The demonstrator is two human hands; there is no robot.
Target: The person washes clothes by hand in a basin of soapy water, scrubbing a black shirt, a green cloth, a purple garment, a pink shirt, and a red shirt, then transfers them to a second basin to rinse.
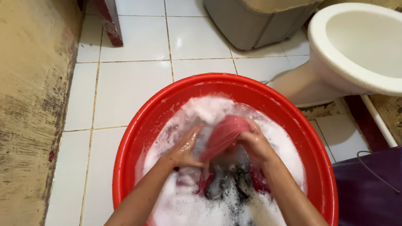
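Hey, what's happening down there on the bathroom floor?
A person is washing clothes by hand in a red basin full of soapy water, set on the white tiled floor beside a toilet. The right hand grips a bunched pink garment, and the left hand presses against it, fingers spread. A dark garment lies in the foam below.

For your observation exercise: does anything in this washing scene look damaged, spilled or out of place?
Yes: the wall on the left is worn, its paint scraped and stained in dark streaks near the floor. The suds stay inside the red basin; nothing looks spilled.
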